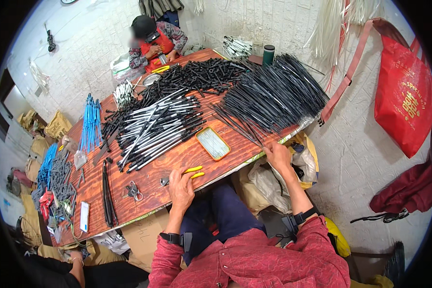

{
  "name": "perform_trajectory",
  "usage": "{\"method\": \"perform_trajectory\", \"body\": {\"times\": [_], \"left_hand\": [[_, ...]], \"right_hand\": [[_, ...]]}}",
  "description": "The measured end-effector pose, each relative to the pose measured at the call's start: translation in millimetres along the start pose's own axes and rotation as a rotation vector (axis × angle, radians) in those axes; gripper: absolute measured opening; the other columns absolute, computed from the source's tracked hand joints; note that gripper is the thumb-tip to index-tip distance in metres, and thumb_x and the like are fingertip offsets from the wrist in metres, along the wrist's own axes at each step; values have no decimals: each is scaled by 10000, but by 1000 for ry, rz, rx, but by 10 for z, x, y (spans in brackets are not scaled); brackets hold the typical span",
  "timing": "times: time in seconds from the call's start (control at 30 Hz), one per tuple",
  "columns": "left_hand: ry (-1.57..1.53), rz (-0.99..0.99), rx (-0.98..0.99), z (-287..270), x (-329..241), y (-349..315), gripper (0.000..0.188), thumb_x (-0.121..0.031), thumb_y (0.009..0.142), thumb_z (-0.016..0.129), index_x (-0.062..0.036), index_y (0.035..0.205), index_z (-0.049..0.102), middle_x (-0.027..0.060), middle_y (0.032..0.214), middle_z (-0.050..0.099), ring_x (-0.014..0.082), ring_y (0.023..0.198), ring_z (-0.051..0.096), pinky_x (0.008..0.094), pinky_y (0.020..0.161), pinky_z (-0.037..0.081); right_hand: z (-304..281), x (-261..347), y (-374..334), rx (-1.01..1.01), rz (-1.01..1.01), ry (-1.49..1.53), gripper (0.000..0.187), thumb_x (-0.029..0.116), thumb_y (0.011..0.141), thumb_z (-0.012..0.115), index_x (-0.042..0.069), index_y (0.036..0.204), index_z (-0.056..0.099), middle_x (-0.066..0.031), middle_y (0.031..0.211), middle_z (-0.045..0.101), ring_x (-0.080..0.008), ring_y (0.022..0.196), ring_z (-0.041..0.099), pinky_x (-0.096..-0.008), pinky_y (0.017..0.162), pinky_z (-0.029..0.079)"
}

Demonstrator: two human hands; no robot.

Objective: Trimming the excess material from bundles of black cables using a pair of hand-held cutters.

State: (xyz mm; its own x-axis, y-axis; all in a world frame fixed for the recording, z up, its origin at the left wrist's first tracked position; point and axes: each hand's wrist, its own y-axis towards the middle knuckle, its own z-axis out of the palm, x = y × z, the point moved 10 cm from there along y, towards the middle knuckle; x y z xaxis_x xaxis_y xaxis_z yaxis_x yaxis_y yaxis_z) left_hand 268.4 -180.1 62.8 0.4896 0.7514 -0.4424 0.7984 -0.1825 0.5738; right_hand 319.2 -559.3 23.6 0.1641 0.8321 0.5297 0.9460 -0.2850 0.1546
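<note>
My left hand (181, 191) is at the near edge of the wooden table (153, 185), its fingers closed over small pliers. The yellow handles (197, 175) stick out to its right, and the metal head shows on its left. At the table's right front edge, my right hand (278, 157) pinches the near ends of a few thin black rods (242, 128) that fan out from a big pile of black rods (278, 93). Between my hands, slightly farther in, lies a yellow-rimmed tin (213, 144) holding thin pale pins.
Silver-and-black rods (153, 129) and short black pieces (192, 77) lie heaped beyond the tin. Scissors (133, 191), a phone (84, 217) and blue rods (90, 125) are to the left. A co-worker (158, 43) sits at the far side; another person's arm (77, 266) shows lower left. White sacks (264, 185) stand below the right edge.
</note>
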Motion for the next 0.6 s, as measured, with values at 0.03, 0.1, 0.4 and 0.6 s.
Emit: {"method": "perform_trajectory", "body": {"times": [0.03, 0.1, 0.4, 0.6], "left_hand": [[4, 0, 1, -1, 10, 8, 248, 35, 790, 638, -56, 1007, 714, 133, 1169, 609, 377, 1120, 535, 462, 974, 438], [8, 3, -6, -4, -46, 29, 244, 36, 786, 636, -54, 1000, 711, 134, 1158, 612, 375, 1107, 541, 462, 969, 439], [15, 32, -37, 20, -59, 32, 236, 36, 792, 621, -57, 990, 709, 127, 1132, 631, 367, 1065, 561, 449, 937, 449], [45, 3, -41, -2, -73, 17, 241, 23, 779, 625, -64, 986, 714, 117, 1137, 629, 365, 1069, 557, 452, 944, 448]], "right_hand": [[-14, 75, 14, 2, 0, 4, 243, 248, 846, 728, 41, 952, 660, -133, 874, 710, -347, 816, 672, -451, 737, 530], [-267, 381, 45, -199, -166, -120, 276, 251, 836, 737, 45, 1000, 654, -124, 940, 667, -337, 876, 630, -448, 766, 518], [53, 1172, 717, -558, -575, -110, 404, 323, 792, 782, 23, 1008, 620, -126, 995, 557, -348, 984, 535, -511, 828, 458], [428, 863, 1206, -264, -285, -182, 399, 257, 809, 760, 39, 1097, 591, -137, 1107, 573, -365, 1059, 527, -495, 878, 445]]}}
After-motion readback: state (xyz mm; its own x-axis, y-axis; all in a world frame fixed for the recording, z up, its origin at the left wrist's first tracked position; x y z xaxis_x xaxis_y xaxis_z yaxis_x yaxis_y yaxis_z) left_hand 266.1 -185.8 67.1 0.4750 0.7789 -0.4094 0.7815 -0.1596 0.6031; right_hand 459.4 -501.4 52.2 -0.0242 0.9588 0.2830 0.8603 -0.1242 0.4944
